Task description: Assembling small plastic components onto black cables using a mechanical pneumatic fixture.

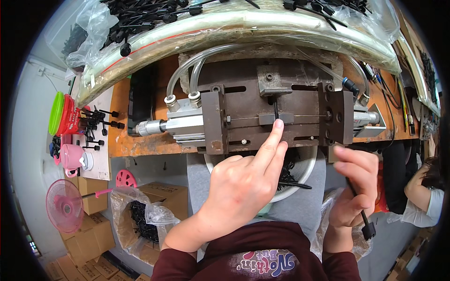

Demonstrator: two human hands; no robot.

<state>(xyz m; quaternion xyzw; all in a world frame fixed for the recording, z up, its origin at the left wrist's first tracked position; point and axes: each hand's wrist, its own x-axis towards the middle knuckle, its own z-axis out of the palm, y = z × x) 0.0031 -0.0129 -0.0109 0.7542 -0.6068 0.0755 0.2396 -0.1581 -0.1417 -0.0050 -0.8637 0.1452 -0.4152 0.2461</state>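
Observation:
My left hand (243,182) points its index finger at a small grey block (265,120) in the middle of a dark metal fixture (243,100). That fingertip rests at the near end of a black rod (276,108), which stands out from a bolted metal block (269,80). The index and middle fingers are stretched out; the others look curled underneath. To the right, my right hand (354,192) holds a black plastic stem with a knobbed end (369,229), knob pointing down. A thin wire runs across the fixture on both sides of the grey block.
Pneumatic cylinders (185,129) with clear hoses (180,70) flank the fixture on the wooden bench (119,140). A white basket (307,175) of black stems sits on my lap. More stems (140,18) lie behind on plastic film. A pink fan (64,206) stands left; another person (424,192) sits right.

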